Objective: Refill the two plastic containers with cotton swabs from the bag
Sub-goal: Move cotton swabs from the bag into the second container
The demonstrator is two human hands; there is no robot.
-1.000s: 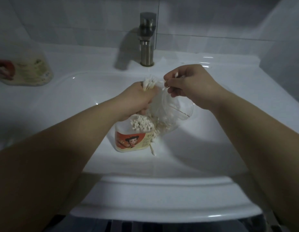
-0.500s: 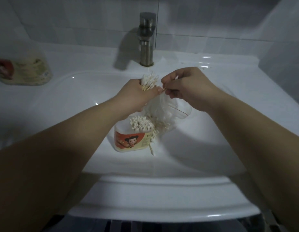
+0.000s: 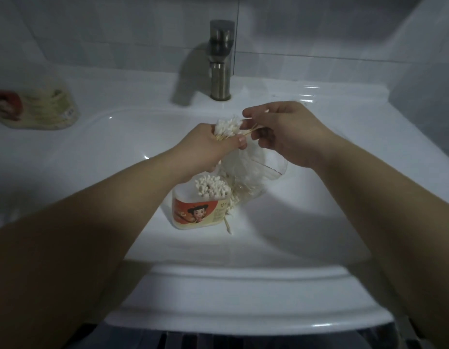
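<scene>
My left hand is closed around a bundle of cotton swabs, white tips up, over the sink basin. My right hand pinches a few wooden sticks poking out of that bundle's right side. Below the hands a clear plastic bag with loose swabs lies crumpled in the basin. In front of it stands an open plastic container with an orange cartoon label, swabs standing in its right half. A second container with swabs lies on the counter at far left.
A white sink fills the view, with a metal faucet at the back centre and tiled wall behind. A single swab lies in the basin beside the labelled container.
My left hand has lifted the swab bundle slightly up and clear of the bag. My right hand shifted from the bag's rim to pinching sticks at the bundle.
</scene>
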